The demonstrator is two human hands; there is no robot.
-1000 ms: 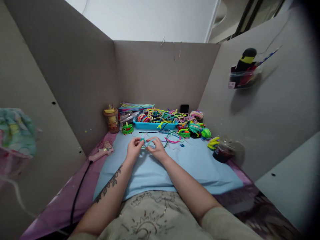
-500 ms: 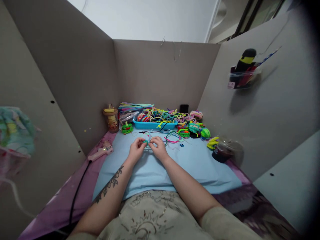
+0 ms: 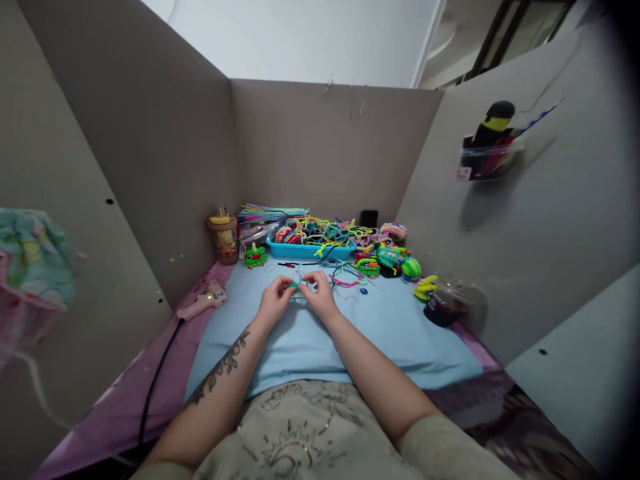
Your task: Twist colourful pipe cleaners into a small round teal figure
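Between my two hands is a small teal piece of fuzzy pipe cleaner [image 3: 295, 287], mostly covered by the fingers. My left hand [image 3: 277, 296] pinches it from the left, thumb against fingertips. From the other side my right hand [image 3: 319, 295] pinches the same piece, its fingers bent. A pale blue strand stands up just beyond the fingertips. Loose pink and green pipe cleaners [image 3: 345, 283] lie just right of my right hand, along with a small dark blue oval piece [image 3: 364, 291].
A blue tray [image 3: 310, 251] heaped with colourful pipe cleaners stands at the back. Left are a green fuzzy figure [image 3: 255, 256], a lidded cup [image 3: 223, 237] and a corded pink glue gun [image 3: 203, 304]. Several fuzzy figures [image 3: 367, 267] and a dark plastic cup [image 3: 444, 308] stand right.
My fingers have shifted slightly around the teal piece, which both hands keep pinching. The whole view has moved a little; the things on the table stay in place.
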